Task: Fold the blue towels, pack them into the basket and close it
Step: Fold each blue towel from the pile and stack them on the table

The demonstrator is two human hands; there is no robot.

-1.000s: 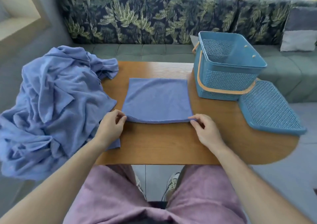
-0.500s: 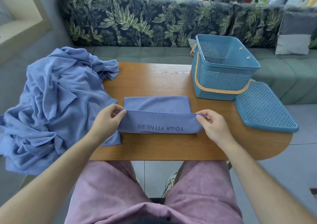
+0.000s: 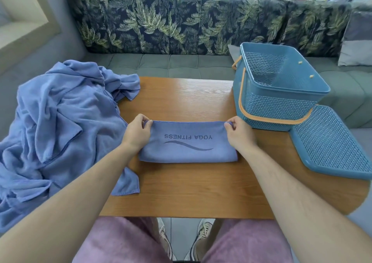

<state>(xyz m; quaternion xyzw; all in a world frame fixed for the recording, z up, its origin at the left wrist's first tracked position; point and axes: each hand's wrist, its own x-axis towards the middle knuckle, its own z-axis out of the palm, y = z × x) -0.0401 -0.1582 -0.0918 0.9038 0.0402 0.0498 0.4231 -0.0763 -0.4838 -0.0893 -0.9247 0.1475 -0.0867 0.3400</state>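
Centrally in the frame, the folded blue towel (image 3: 188,148) lay flat on the wooden worktop (image 3: 191,194), its printed "YOGA FITNESS" lettering upside down to the camera. The left hand (image 3: 136,134) pinched the towel's upper left corner and the right hand (image 3: 240,136) pinched its upper right corner. On each hand the fingers (image 3: 145,121) were curled over the far edge with the thumb against it, closed on cloth rather than spread. The near edge showed a rounded fold, so the piece was several layers thick.

At the left of the frame, a large heap of unfolded blue towels (image 3: 60,121) spilled over the worktop's edge, with one corner lying beside the left forearm. At the upper right stood the blue perforated basket (image 3: 277,109), open and, as far as its inside showed, holding no towels. Its orange handle (image 3: 267,119) was swung down along the near wall. The basket lid (image 3: 332,141) lay at the right, just beside the basket's base.

The towel looked light, soft and limp, with no stiffness of its own. Lifted by one corner, it would likely sag and its layers would slide open. A sensible hold would be at both ends together, fingers under the stack and thumbs on top. A further fold side to side first might help it fit the basket. Judging from the heap, most of the folding was not yet done and nothing had been packed.
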